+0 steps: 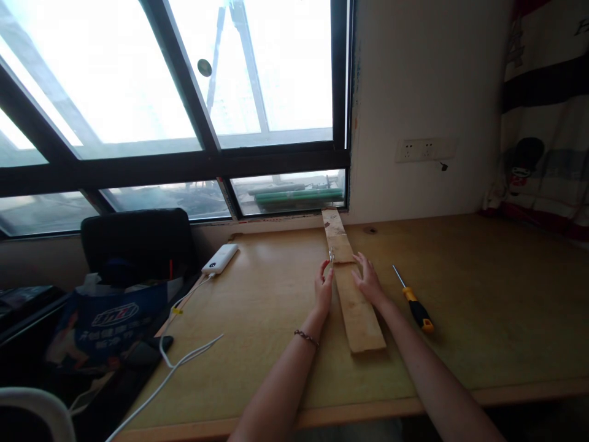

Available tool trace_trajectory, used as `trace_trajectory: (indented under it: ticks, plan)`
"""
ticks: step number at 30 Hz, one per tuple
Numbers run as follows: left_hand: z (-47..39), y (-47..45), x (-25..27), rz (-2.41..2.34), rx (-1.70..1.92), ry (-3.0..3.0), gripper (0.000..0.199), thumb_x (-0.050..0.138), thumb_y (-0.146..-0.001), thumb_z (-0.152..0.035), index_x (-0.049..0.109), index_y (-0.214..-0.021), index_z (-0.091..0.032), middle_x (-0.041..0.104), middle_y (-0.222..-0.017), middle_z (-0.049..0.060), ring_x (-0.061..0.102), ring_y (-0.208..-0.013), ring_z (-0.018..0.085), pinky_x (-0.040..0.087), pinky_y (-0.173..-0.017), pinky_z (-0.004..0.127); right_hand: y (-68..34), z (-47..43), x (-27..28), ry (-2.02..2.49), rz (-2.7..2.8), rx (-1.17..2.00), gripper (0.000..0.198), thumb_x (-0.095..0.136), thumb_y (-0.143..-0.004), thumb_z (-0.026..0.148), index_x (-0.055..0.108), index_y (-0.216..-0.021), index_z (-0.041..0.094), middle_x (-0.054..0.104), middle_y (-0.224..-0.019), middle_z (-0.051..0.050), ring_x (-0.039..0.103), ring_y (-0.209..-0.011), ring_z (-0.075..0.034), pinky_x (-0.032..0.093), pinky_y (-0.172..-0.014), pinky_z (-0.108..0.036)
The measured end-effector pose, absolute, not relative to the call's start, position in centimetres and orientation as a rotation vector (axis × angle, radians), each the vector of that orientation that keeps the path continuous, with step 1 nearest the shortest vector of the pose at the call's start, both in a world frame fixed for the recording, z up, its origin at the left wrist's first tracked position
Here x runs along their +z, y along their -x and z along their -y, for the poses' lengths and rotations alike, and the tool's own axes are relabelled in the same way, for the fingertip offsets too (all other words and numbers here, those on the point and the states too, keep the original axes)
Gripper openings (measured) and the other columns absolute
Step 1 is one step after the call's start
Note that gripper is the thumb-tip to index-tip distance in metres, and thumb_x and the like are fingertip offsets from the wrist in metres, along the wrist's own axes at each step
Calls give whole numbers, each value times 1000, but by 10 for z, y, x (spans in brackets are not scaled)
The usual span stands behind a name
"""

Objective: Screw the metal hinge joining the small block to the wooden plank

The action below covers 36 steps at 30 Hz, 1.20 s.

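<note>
A long narrow wooden plank (358, 310) lies on the wooden desk (483, 294), running from the window sill toward me. A small metal hinge-like piece (331, 253) sits at its left edge, near a seam across the wood. My left hand (323, 287) rests beside the plank's left edge, fingertips near that metal piece. On the plank's right edge lies my right hand (367, 279), its fingers spread. A screwdriver (414, 302) with a yellow and black handle lies just right of my right hand.
A white power bank (219, 258) with a white cable (184, 359) lies at the desk's left. A black chair (138, 242) and a blue bag (115, 319) stand left of the desk. Wall sockets (418, 149) are above the desk.
</note>
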<state>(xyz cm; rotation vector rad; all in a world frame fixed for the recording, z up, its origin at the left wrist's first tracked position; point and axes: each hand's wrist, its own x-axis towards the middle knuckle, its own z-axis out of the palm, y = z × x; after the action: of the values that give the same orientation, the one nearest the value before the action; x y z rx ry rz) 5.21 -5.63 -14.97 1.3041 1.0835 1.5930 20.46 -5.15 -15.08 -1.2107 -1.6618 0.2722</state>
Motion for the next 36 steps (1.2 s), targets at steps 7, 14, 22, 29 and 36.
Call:
trace_trajectory:
  ticks: [7,14,22,29,36]
  plan:
    - [59,-52,-145,-1055,1578,-1281,36,48,-80,-31,55,-113,-19,55,-121,6,47,-115,19,33,-100,34,-205,45,-159,1194,1672,327,64,49,-73,20,23,-132,20,50,-126,-9,39,-121,-22,29,-101,-46]
    - [64,-53,-139,-1060,1591,-1285,34,47,-81,-30,56,-111,-18,56,-120,6,48,-114,20,34,-98,34,-205,45,-159,1182,1659,361,64,49,-73,18,22,-131,20,49,-127,-9,40,-121,-21,28,-102,-46]
    - [65,-52,-137,-1040,1570,-1279,33,47,-81,-31,57,-109,-17,59,-116,6,51,-110,20,38,-94,33,-206,43,-161,1167,1628,469,65,50,-72,17,22,-131,21,50,-127,-9,41,-121,-21,27,-103,-47]
    - [66,-53,-138,-1019,1576,-1258,36,48,-80,-34,56,-112,-18,59,-115,6,53,-108,21,40,-93,34,-207,43,-160,1137,1579,519,64,50,-72,18,23,-130,20,50,-126,-10,43,-120,-20,27,-103,-45]
    - [65,-51,-142,-1087,1605,-1348,37,47,-81,-33,54,-115,-22,56,-120,2,46,-116,21,35,-98,36,-210,38,-165,1204,1446,534,64,52,-70,20,26,-129,20,49,-127,-10,43,-120,-21,28,-102,-45]
